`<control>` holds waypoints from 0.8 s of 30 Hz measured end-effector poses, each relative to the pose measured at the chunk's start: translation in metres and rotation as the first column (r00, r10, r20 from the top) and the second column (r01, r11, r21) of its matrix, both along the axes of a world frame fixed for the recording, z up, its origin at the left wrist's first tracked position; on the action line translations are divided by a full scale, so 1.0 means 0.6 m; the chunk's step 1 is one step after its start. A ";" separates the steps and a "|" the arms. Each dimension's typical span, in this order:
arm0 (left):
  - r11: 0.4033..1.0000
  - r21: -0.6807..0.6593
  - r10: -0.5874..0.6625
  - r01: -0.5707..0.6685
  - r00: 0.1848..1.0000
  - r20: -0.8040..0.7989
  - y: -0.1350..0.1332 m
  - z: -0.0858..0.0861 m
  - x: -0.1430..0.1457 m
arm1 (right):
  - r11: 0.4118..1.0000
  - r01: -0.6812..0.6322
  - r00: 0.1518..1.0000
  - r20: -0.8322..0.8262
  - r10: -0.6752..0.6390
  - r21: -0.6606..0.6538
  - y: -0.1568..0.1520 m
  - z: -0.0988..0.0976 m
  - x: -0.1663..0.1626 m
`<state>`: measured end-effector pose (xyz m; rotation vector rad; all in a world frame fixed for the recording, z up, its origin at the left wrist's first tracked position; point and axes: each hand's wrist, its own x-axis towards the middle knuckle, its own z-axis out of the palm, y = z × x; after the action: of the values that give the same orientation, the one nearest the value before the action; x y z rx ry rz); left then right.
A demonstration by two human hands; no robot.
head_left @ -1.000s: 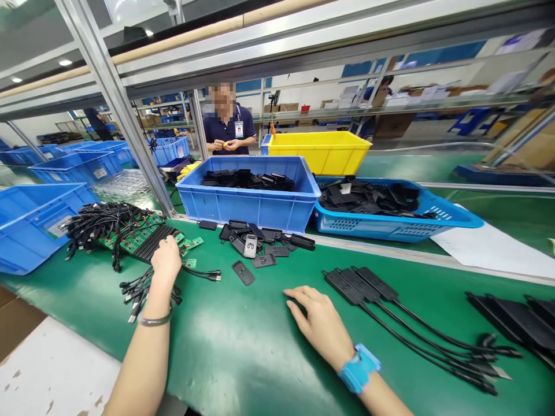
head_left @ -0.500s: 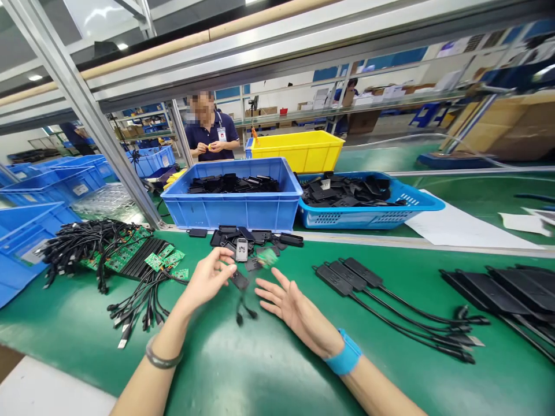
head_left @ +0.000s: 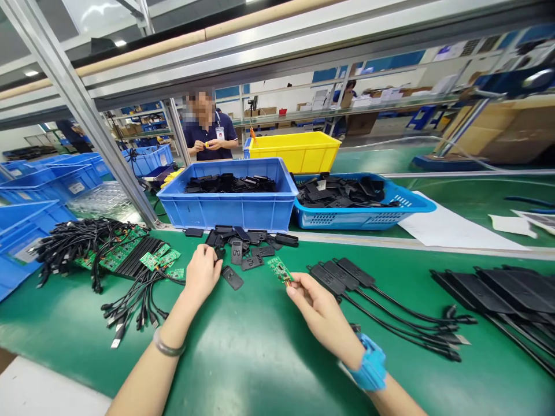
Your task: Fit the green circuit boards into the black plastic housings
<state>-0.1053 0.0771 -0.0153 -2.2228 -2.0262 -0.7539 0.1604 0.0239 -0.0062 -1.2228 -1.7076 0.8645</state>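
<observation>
My right hand (head_left: 318, 306), with a blue band at the wrist, pinches a green circuit board (head_left: 280, 270) by its lower end, where thin wires meet it. The board is held up above the green table. My left hand (head_left: 203, 271) is closed at the left edge of a pile of black plastic case halves (head_left: 251, 237). A dark piece shows by its fingertips, but its grip is mostly hidden. Just right of that hand, one loose case half (head_left: 232, 278) lies on the table.
Wired circuit boards (head_left: 160, 260) and bundled black USB cables (head_left: 65, 242) lie left. On the right are cased units with cables (head_left: 342, 276) and more black units (head_left: 498, 292). A blue bin (head_left: 225, 211) and a blue basket (head_left: 347, 218) stand behind. A person (head_left: 212, 136) stands opposite.
The circuit board, blurred between my hands earlier, is now in my right hand, which has gone from spread to pinching. My left hand has moved left against the pile and closed.
</observation>
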 end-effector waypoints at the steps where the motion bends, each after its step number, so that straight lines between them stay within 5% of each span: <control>1: 1.000 0.007 -0.023 0.023 0.996 0.084 -0.007 0.001 0.005 | 0.998 0.011 0.998 0.058 -0.015 0.061 -0.002 -0.002 -0.003; 4: 0.979 0.002 -0.178 0.206 0.842 0.509 -0.027 -0.004 0.033 | 0.990 0.017 0.994 0.109 -0.032 0.139 -0.009 -0.006 -0.013; 6: 0.925 -0.032 -0.200 0.380 0.555 0.807 -0.039 -0.011 0.058 | 0.992 0.014 0.996 0.080 -0.024 0.124 -0.014 -0.008 -0.019; 9: 0.832 -0.081 -0.003 0.549 0.151 0.989 -0.057 -0.020 0.089 | 0.994 -0.027 0.996 0.090 0.017 0.109 -0.019 -0.008 -0.024; 12: 0.815 -0.107 0.169 0.569 -0.057 0.984 -0.070 -0.024 0.104 | 0.991 -0.046 0.995 0.098 0.034 0.129 -0.022 -0.006 -0.026; 16: 0.758 -0.084 0.272 0.647 -0.196 0.942 -0.079 -0.021 0.108 | 0.989 -0.063 0.997 0.052 0.056 0.131 -0.021 -0.004 -0.028; 24: 0.741 -0.065 0.286 0.669 -0.225 0.932 -0.085 -0.024 0.121 | 0.969 -0.092 0.986 0.159 0.056 0.230 -0.020 -0.021 -0.028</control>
<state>-0.0330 0.0263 -0.0297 -2.3879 -2.3324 -3.5208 0.1435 0.0122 -0.0190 -1.0913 -1.9280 0.6009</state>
